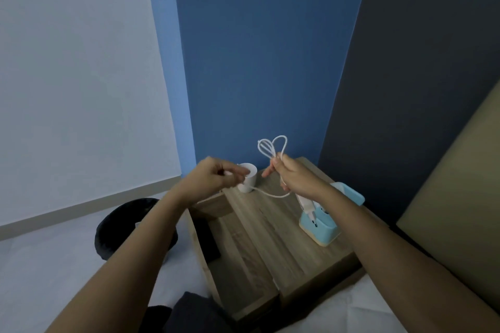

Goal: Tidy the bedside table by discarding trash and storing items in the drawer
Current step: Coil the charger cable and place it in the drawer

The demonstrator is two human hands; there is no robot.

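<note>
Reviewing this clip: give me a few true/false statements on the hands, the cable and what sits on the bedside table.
1. The right hand holds looped white cable. True.
2. The left hand is empty. False: it pinches the cable's other end.
3. A white cup stands on the bedside table. True.
4. The drawer is closed. False: it is pulled open.
5. The blue holder lies on the floor. False: it stands on the table.

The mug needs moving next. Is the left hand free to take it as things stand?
Probably not yet: the left hand hovers right by the white mug, but its fingers pinch the white cable.
</note>
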